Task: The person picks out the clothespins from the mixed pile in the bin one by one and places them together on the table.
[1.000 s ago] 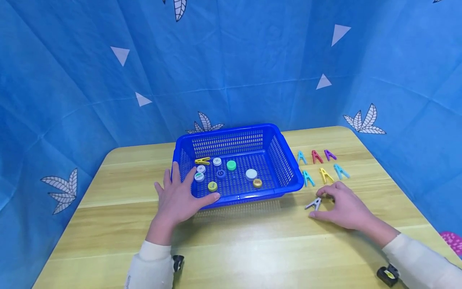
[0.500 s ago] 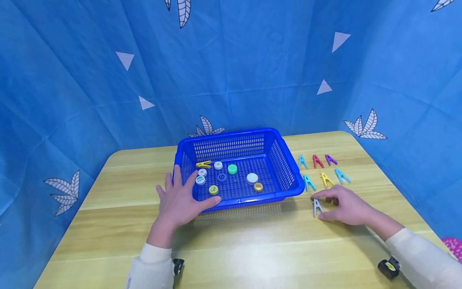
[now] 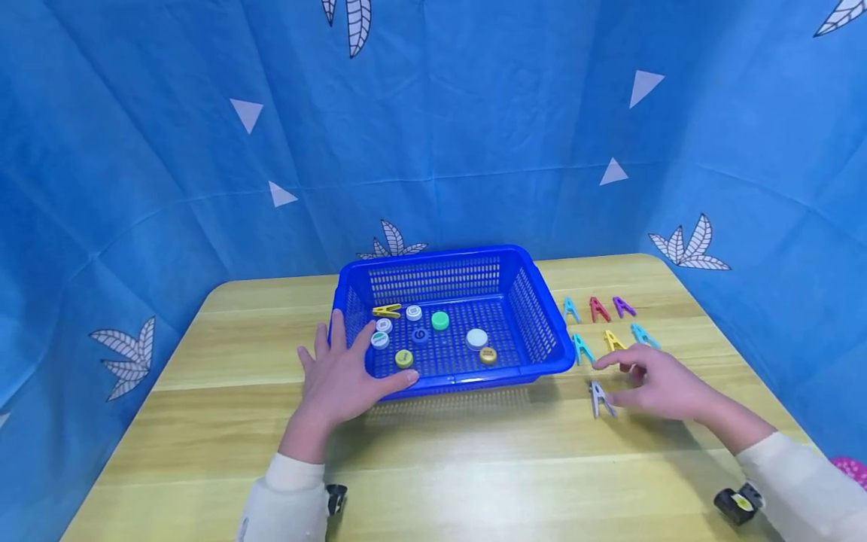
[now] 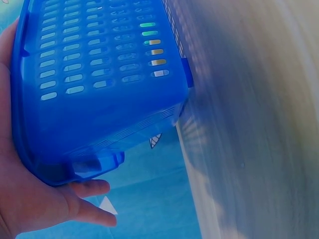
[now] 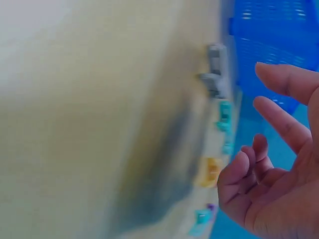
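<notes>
My left hand (image 3: 342, 380) rests spread over the near left corner of a blue plastic basket (image 3: 501, 374), its thumb along the front rim. In the left wrist view the basket wall (image 4: 114, 109) fills much of the picture, with the palm against the rim. My right hand (image 3: 660, 385) hovers just right of a grey clothespin (image 3: 600, 399) that lies on the table with its legs toward me. In the right wrist view the thumb and index finger stand apart with nothing between them, and the other fingers are bent.
Behind the right hand lie two rows of clothespins, among them a red one (image 3: 598, 309), a purple one (image 3: 624, 306) and a yellow one (image 3: 613, 341). Inside the basket are several bottle caps and a yellow clothespin (image 3: 387, 310). A blue curtain (image 3: 433, 135) hangs behind the table (image 3: 223, 421).
The grey clothespin has been turned so its legs point toward me, and the right hand's fingers have come away from it. The left hand stays on the basket.
</notes>
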A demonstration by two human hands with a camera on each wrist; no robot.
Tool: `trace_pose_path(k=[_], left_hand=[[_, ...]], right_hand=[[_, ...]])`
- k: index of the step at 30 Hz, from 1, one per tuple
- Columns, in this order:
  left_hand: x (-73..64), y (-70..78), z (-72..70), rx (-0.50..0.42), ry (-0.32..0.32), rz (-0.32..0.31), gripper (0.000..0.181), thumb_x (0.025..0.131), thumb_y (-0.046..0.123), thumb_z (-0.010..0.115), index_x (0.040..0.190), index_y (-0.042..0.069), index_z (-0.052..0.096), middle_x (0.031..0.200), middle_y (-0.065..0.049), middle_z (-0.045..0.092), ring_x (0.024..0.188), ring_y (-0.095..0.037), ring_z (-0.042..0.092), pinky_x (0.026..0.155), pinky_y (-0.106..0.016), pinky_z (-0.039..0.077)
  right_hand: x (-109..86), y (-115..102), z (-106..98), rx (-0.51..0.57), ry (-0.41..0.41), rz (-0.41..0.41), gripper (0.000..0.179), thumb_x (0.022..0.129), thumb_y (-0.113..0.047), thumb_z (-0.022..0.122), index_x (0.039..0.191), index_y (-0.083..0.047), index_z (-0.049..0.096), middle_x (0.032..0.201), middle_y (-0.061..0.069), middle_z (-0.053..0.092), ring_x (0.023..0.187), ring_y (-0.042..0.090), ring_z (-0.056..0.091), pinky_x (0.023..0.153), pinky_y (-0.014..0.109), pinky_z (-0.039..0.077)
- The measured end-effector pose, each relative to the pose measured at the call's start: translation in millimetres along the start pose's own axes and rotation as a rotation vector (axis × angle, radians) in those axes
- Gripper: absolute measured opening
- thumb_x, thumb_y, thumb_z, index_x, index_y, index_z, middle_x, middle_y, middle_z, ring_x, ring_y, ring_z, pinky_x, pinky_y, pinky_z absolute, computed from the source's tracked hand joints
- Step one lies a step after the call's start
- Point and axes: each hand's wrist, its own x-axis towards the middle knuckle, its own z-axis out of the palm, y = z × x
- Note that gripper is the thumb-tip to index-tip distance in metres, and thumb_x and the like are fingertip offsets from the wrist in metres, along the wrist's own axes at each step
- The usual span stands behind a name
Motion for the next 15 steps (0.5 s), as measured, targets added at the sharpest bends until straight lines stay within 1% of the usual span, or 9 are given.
trace_pose_path(k=[3, 5, 8, 12, 15], left_hand=[[0.0, -1.4, -0.2, 0.002, 0.001, 0.003, 0.125, 0.062, 0.098, 0.048, 0.158, 0.019, 0.033, 0.164, -0.024, -0.006, 0.145, -0.053, -0.006, 0.101, -0.079, -0.007], [0.2, -2.0, -0.4, 0.007, 0.001, 0.004, 0.126, 0.062, 0.099, 0.048, 0.158, 0.019, 0.033, 0.164, -0.024, -0.006, 0.145, -0.053, -0.006, 0.101, -0.079, -0.007], [0.3, -2.2, -0.7, 0.015, -0.001, 0.005, 0.126, 0.061, 0.099, 0.047, 0.158, 0.019, 0.033, 0.164, -0.024, -0.006, 0.145, -0.054, -0.006, 0.101, -0.079, -0.006], [0.4, -2.4, -0.3, 0.023, 0.002, 0.004, 0.126, 0.061, 0.099, 0.046, 0.158, 0.02, 0.034, 0.164, -0.023, -0.005, 0.145, -0.053, -0.005, 0.102, -0.079, -0.005], [0.5, -2.9, -0.2, 0.022, 0.004, 0.004, 0.126, 0.061, 0.1, 0.046, 0.158, 0.02, 0.034, 0.164, -0.023, -0.005, 0.145, -0.053, -0.005, 0.102, -0.078, -0.006]], right_hand=[[6.9, -12.0, -10.7, -0.023, 0.045, 0.021, 0.044, 0.079, -0.022, 0.087, 0.117, -0.01, 0.071, 0.091, 0.003, 0.053, 0.077, 0.02, 0.048, 0.063, 0.031, 0.041], [13.0, -21.0, -18.3, -0.028, 0.069, 0.032, 0.041, 0.08, -0.023, 0.086, 0.116, -0.011, 0.071, 0.088, 0.003, 0.052, 0.076, 0.021, 0.048, 0.061, 0.031, 0.04], [22.1, -32.9, -28.3, -0.044, 0.102, 0.019, 0.038, 0.081, -0.024, 0.086, 0.114, -0.01, 0.072, 0.085, 0.002, 0.051, 0.074, 0.02, 0.048, 0.06, 0.03, 0.04], [35.6, -49.3, -40.6, -0.061, 0.118, 0.005, 0.034, 0.083, -0.024, 0.084, 0.112, -0.011, 0.072, 0.084, 0.002, 0.051, 0.073, 0.02, 0.047, 0.059, 0.03, 0.038], [46.6, -63.1, -48.9, -0.065, 0.13, -0.017, 0.032, 0.083, -0.024, 0.083, 0.11, -0.011, 0.073, 0.08, 0.002, 0.051, 0.072, 0.02, 0.047, 0.058, 0.03, 0.036]])
